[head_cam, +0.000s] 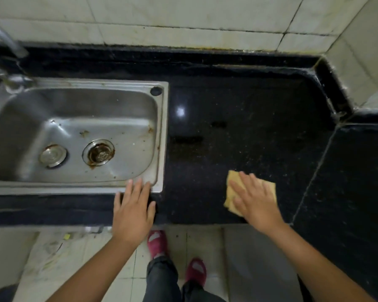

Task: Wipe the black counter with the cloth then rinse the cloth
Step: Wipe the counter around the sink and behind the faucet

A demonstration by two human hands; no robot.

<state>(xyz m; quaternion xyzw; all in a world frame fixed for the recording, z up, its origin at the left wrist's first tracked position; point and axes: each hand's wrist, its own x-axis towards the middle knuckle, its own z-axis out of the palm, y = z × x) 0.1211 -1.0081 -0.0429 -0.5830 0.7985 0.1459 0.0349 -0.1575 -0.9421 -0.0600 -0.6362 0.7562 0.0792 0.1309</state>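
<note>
A folded yellow cloth (232,182) lies on the black speckled counter (249,131), near its front edge. My right hand (255,198) presses flat on the cloth with straight, spread fingers. My left hand (133,208) rests flat on the counter's front edge, and its fingertips touch the front right corner of the steel sink's rim (159,136). The counter shows a few dark wet patches and pale specks behind the cloth.
A steel faucet (7,43) rises at the sink's back left. In the basin lie an open drain (98,152) and a loose plug (52,155). Tiled walls close the back and right, with a boxed corner (327,88) jutting in. My feet stand on the tiled floor below.
</note>
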